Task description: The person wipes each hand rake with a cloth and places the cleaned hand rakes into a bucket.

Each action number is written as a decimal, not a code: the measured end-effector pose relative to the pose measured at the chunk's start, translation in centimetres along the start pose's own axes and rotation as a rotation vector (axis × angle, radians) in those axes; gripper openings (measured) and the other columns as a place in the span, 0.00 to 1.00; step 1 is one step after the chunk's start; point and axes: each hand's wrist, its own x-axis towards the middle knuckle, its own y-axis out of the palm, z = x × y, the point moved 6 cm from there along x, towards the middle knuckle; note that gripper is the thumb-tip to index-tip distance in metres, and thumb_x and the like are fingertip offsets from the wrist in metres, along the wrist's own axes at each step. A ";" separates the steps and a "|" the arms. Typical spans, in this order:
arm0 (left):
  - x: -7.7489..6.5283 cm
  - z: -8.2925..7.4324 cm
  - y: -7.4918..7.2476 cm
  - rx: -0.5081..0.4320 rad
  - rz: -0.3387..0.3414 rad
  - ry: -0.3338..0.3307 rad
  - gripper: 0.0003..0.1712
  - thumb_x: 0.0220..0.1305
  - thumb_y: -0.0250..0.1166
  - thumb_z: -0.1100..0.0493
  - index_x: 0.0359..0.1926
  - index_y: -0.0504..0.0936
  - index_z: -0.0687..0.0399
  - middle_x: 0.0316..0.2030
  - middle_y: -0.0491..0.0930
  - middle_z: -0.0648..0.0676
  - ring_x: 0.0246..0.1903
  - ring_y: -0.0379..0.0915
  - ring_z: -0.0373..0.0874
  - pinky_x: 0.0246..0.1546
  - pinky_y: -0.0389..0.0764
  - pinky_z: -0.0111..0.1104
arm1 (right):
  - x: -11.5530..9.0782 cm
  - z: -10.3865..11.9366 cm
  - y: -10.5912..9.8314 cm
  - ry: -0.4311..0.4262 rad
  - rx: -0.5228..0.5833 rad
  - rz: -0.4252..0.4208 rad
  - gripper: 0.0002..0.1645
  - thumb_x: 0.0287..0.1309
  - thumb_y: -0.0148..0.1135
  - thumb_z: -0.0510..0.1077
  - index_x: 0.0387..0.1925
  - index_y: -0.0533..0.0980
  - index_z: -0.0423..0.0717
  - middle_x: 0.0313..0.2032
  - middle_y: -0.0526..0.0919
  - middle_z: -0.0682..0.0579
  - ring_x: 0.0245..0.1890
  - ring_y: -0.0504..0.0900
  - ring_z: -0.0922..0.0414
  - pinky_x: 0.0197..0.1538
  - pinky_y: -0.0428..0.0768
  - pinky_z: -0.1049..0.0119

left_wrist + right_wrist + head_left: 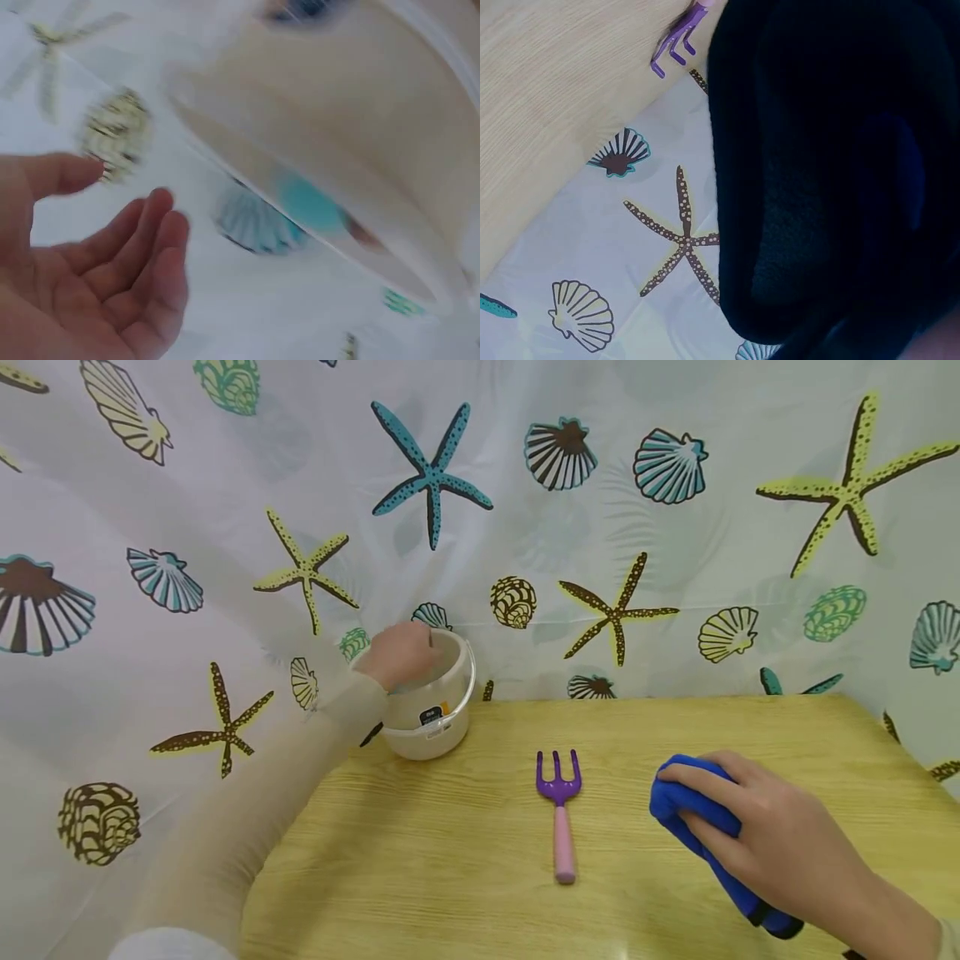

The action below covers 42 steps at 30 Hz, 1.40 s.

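My left hand (401, 653) is at the rim of a cream plastic bucket (427, 743) at the back left of the table. In the left wrist view, the fingers of the left hand (112, 270) are loosely bent with nothing between them, apart from the bucket (360, 97). Something turquoise (307, 202) shows inside it. My right hand (787, 839) grips a folded blue cloth item (697, 802) with a black edge. Seen from the right wrist, the cloth item (742, 225) shows a dark opening. Between the hands lies a purple hand fork (558, 789) with a pink handle, tines pointing away.
The wooden tabletop (420, 860) meets a white curtain (525, 535) printed with shells and starfish at the back and left. The bucket's white handle (471, 672) hangs down its front right side, near a black and orange label.
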 end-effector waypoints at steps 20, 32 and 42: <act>-10.1 -14.3 20.3 0.048 0.414 0.162 0.31 0.64 0.61 0.32 0.14 0.71 0.47 0.12 0.71 0.46 0.15 0.67 0.39 0.21 0.67 0.33 | 2.6 -0.1 2.4 0.007 0.023 0.048 0.25 0.51 0.74 0.47 0.54 0.82 0.58 0.44 0.83 0.51 0.37 0.85 0.53 0.34 0.86 0.54; -10.3 -12.9 21.3 -0.332 0.336 0.109 0.20 0.70 0.61 0.44 0.24 0.79 0.49 0.15 0.78 0.48 0.16 0.72 0.41 0.21 0.70 0.32 | 2.3 -1.3 3.5 0.049 0.024 0.121 0.26 0.55 0.73 0.45 0.57 0.80 0.57 0.47 0.83 0.48 0.40 0.86 0.50 0.36 0.86 0.51; -13.5 -12.0 19.4 -0.811 0.408 -0.008 0.15 0.70 0.63 0.50 0.46 0.80 0.56 0.29 0.81 0.53 0.20 0.74 0.40 0.18 0.75 0.30 | 4.9 -0.6 8.2 0.023 0.023 0.184 0.27 0.60 0.71 0.46 0.61 0.76 0.55 0.47 0.83 0.50 0.45 0.85 0.49 0.44 0.86 0.48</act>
